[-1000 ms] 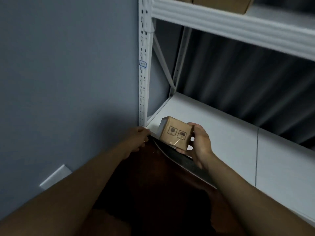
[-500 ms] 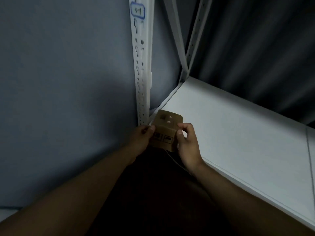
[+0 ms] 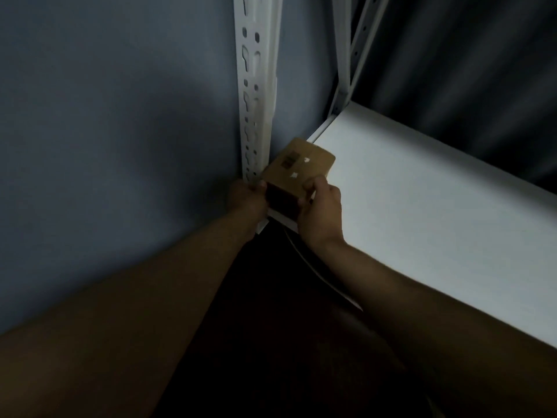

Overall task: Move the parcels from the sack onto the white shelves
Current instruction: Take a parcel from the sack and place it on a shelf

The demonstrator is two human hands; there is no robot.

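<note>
A small brown cardboard parcel [image 3: 297,170] with printed handling marks sits at the front left corner of the white shelf board [image 3: 422,206], close to the slotted white upright [image 3: 256,86]. My left hand [image 3: 245,199] presses its left side with the fingertips. My right hand [image 3: 321,206] grips its right front corner, thumb on top. Whether the parcel rests fully on the board I cannot tell. The sack is not clearly visible; only a dark mass [image 3: 286,327] lies below my arms.
A grey-blue wall [image 3: 120,131] fills the left. Dark pleated curtain [image 3: 467,70] hangs behind the shelf. White diagonal braces [image 3: 346,55] rise at the shelf's back left corner.
The parcel went from my right hand alone, above the shelf edge, to the front left corner held by both hands. The view tilted down and closer.
</note>
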